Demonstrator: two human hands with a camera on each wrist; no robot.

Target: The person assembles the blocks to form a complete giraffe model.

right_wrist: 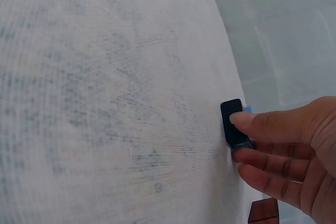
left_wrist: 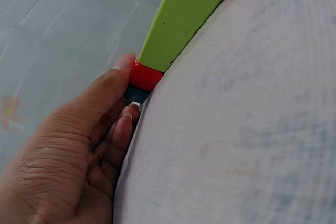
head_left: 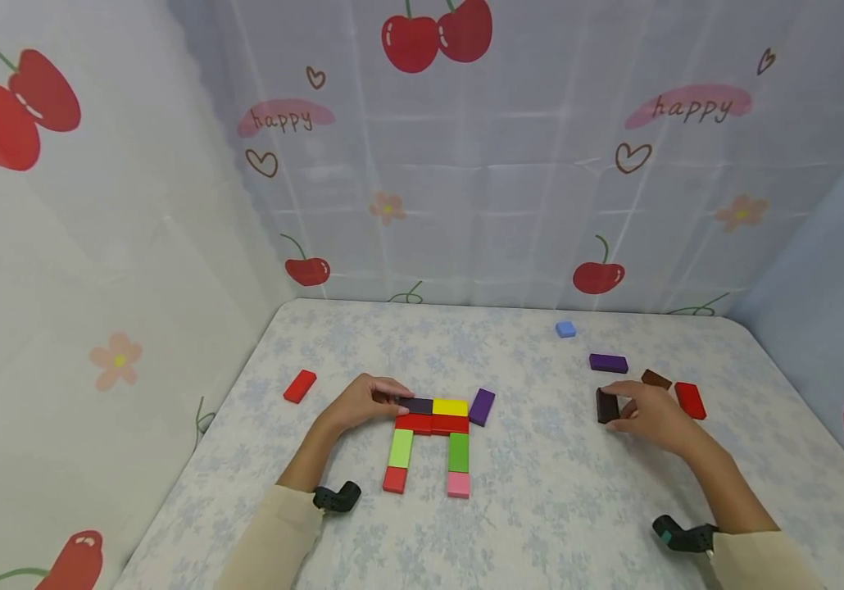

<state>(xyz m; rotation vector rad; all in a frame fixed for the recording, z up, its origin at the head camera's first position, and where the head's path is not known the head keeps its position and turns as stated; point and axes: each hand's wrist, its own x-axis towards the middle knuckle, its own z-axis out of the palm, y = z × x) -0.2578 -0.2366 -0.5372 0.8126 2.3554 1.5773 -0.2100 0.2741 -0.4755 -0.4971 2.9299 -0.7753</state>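
Flat coloured blocks lie joined in a shape: a black block [head_left: 416,406] and a yellow block [head_left: 450,407] on top, two red blocks [head_left: 450,424] beneath, and two legs of a light green block [head_left: 401,449] over red and a green block [head_left: 459,452] over pink [head_left: 458,485]. My left hand [head_left: 363,401] pinches the left end of that black block, thumb beside the red one. At the right, my right hand [head_left: 651,414] grips another black block [right_wrist: 231,121] between thumb and fingers; it stands tilted up at the table surface.
A purple block [head_left: 482,407] lies just right of the shape. Near my right hand are another purple block [head_left: 608,363], a brown block [head_left: 656,378] and a red block [head_left: 691,401]. A small blue block [head_left: 565,329] lies farther back; a red block [head_left: 300,386] is at left.
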